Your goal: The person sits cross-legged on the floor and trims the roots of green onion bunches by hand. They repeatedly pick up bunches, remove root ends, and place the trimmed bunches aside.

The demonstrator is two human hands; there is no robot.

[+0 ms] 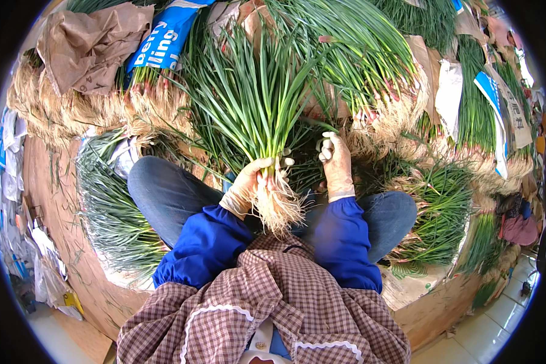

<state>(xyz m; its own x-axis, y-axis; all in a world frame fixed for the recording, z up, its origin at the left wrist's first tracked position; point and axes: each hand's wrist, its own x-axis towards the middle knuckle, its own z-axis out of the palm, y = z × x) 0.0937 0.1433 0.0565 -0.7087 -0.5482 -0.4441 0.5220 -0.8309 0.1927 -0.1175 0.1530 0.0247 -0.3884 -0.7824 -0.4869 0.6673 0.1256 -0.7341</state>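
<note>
My gloved left hand point(250, 179) grips a bunch of young allium plants point(264, 123), which look like green garlic. Its long flat leaves fan away from me, and the pale roots point(277, 204) hang toward my lap. Pinkish-white stem bases show beside my thumb. To the right of the bunch, my gloved right hand point(334, 157) is raised with its fingers curled. At those fingertips is a thin green leaf point(321, 124), partly blurred. Some of the left fingers are hidden behind the stems.
Rooted bundles lie in front, with a brown paper sack point(93, 48) and a blue printed bag point(166, 38) over some. A large bundle point(368, 68) is at front right. Loose piles lie beside my left knee point(118, 218) and right knee point(441, 214). Plastic bags point(11, 159) line the far left.
</note>
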